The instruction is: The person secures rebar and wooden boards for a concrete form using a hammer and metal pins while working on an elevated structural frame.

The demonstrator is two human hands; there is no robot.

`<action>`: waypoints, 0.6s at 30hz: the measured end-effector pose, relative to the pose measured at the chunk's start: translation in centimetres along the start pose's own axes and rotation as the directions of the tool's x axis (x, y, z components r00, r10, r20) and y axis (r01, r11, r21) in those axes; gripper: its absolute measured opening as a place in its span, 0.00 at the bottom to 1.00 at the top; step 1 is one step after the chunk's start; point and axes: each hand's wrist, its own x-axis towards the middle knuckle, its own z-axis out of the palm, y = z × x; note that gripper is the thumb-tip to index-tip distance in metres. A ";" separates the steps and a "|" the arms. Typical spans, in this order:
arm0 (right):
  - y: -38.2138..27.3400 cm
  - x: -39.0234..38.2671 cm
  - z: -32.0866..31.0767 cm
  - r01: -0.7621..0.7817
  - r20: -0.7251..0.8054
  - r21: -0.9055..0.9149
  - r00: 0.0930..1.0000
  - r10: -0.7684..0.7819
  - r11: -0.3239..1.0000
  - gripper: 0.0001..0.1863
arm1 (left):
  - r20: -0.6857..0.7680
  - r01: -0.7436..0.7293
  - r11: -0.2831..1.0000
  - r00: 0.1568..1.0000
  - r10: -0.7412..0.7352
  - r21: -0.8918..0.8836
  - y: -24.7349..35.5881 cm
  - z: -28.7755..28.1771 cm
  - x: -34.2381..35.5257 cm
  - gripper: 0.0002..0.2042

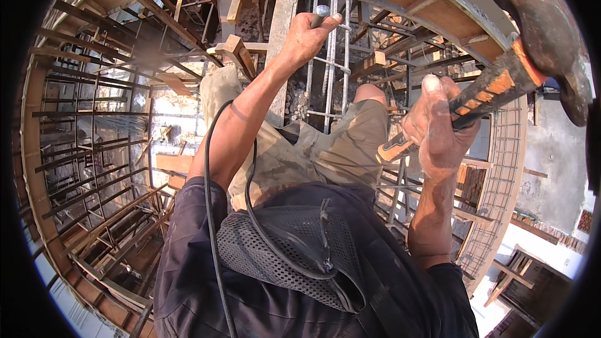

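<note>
My left hand (pixel 303 42) is closed around a chisel (pixel 322 10), its round metal top showing above my thumb; the lower end is hidden. It is over the steel reinforcing bars (pixel 332 69) that run away from me beside a grey concrete edge (pixel 287 25). Raised at the right, my right hand (pixel 441 122) grips a hammer (pixel 498 91) by its black and orange handle. The dark, worn hammer head (pixel 554 31) is up near the view's upper right rim, apart from the chisel.
Curved-looking timber formwork (pixel 426 3) crosses the far side. Below on the left are many wooden props and bars (pixel 94 112). A mesh of rebar (pixel 501 181) lies in formwork at the right. A black mesh bag (pixel 282 256) and a black cable (pixel 210 213) lie across my front.
</note>
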 end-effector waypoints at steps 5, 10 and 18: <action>4.4 0.5 0.5 -0.280 0.215 -0.387 0.899 0.382 0.878 0.14 | 0.014 -0.057 0.994 0.998 0.059 -0.094 -2.1 -1.2 1.0 0.20; -1.2 -0.5 1.0 -0.166 0.102 -0.341 0.972 0.212 0.925 0.11 | 0.046 -0.007 0.998 0.999 0.004 0.056 -1.2 -0.3 0.2 0.24; -3.8 2.1 2.9 0.267 -0.004 0.019 0.964 -0.267 0.963 0.17 | 0.062 0.027 1.000 0.998 -0.028 0.010 -0.4 -0.8 -0.1 0.19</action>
